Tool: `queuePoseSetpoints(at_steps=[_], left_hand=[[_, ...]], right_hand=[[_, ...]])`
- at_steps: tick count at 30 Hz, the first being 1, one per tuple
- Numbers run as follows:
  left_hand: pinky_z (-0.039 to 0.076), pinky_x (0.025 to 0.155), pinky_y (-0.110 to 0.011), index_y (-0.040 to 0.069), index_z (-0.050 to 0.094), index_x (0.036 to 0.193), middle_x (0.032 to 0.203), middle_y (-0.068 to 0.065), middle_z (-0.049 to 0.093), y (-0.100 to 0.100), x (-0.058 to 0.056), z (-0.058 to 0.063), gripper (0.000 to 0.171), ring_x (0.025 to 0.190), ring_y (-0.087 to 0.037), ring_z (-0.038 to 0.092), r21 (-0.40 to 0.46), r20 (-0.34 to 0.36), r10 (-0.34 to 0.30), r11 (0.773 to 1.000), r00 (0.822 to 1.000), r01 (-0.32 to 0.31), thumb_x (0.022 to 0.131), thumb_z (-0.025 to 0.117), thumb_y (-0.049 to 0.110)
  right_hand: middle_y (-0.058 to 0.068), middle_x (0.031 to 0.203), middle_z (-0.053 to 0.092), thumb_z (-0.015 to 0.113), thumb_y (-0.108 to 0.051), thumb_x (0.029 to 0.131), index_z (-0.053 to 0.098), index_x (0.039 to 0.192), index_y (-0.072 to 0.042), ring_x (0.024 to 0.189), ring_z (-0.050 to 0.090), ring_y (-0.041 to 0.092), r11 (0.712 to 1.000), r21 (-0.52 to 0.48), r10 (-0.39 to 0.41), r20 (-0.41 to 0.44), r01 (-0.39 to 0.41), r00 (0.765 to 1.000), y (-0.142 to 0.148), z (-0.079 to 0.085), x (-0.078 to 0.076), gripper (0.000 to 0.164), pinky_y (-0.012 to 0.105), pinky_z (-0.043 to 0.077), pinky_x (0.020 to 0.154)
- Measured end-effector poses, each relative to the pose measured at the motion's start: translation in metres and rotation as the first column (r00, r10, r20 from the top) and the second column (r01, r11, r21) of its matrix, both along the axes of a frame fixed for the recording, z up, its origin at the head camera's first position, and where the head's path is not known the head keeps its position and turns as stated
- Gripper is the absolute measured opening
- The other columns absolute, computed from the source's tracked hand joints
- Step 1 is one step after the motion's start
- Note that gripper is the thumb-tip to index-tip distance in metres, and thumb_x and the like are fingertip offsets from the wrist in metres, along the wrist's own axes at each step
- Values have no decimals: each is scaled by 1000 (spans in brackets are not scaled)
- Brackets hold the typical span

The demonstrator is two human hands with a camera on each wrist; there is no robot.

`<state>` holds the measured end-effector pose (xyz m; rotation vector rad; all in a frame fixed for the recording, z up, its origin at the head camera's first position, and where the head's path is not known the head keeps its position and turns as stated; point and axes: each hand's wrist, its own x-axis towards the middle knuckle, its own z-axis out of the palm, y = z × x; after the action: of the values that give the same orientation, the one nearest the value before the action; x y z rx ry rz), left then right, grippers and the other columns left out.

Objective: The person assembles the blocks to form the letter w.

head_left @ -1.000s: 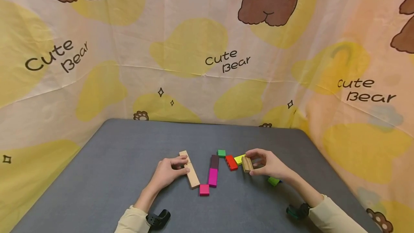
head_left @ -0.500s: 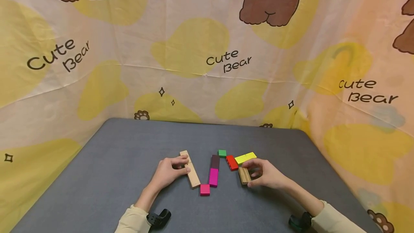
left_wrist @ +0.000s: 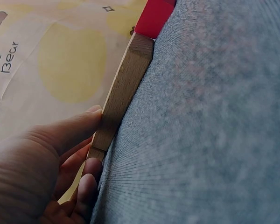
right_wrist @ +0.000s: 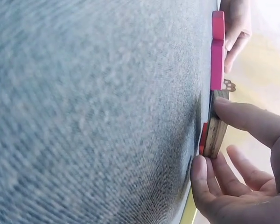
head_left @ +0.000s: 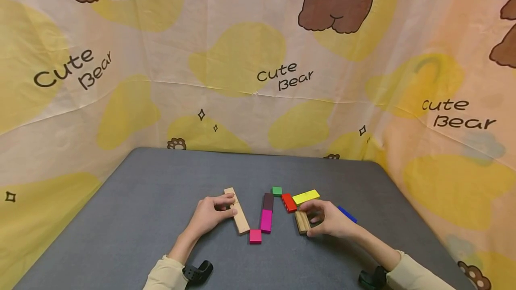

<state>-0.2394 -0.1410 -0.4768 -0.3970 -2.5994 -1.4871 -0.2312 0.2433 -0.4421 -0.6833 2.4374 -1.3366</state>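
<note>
In the head view my left hand (head_left: 210, 215) rests at the left edge of a slanted row of pale wooden blocks (head_left: 240, 219). Its thumb touches the near pale block (left_wrist: 123, 77) in the left wrist view, and curled fingers lie against the row's farther part. My right hand (head_left: 333, 219) pinches a brown wood-grain block (head_left: 302, 223) between thumb and fingertips, low over or on the table below the red block (head_left: 288, 202). Whether the brown block (right_wrist: 217, 133) touches the red one cannot be told. A yellow block (head_left: 306, 197) lies just beyond the right fingers.
Between the hands, a pink block (head_left: 255, 236), magenta block (head_left: 266, 221), dark purple block (head_left: 268, 201) and green block (head_left: 277, 191) form a zigzag line on the grey table (head_left: 181, 169). A blue block (head_left: 347, 214) lies behind the right wrist. Printed cloth (head_left: 225, 57) hangs around the table.
My right hand has carried the brown block toward me and slightly left, uncovering the yellow block. The blue block now shows; a green one by the right wrist is hidden. My left hand stays put.
</note>
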Motion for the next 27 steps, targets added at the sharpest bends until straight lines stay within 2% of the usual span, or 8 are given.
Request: queuePoseSetpoints(at_steps=[15, 20, 27], left_hand=[[47, 74, -29, 13, 77, 113, 124, 3, 66, -1, -1, -1, 35, 90, -12, 63, 1, 0, 0, 1000, 1000, 0, 80, 84, 24], [47, 74, -29, 13, 77, 113, 124, 3, 66, 0, -1, -1, 36, 89, -11, 63, -4, 3, 2, 1000, 1000, -2, 80, 84, 25], [47, 73, -29, 12, 77, 113, 124, 2, 66, 0, -1, 0, 36, 89, -13, 63, 1, -1, -1, 1000, 1000, 1, 80, 84, 23]], right_hand=[[8, 123, 61, 88, -6, 72, 59, 128, -2, 113, 55, 30, 999, 22, -36, 17, 36, 999, -4, -4, 0, 63, 35, 50, 87], [12, 123, 60, 88, -6, 71, 56, 129, 3, 110, 57, 30, 998, 9, -64, 26, 64, 998, -4, -5, 0, 67, 34, 51, 86], [15, 124, 58, 88, -3, 71, 51, 132, 6, 111, 57, 32, 997, -33, -62, 48, 64, 997, -5, -5, -1, 72, 35, 50, 87]])
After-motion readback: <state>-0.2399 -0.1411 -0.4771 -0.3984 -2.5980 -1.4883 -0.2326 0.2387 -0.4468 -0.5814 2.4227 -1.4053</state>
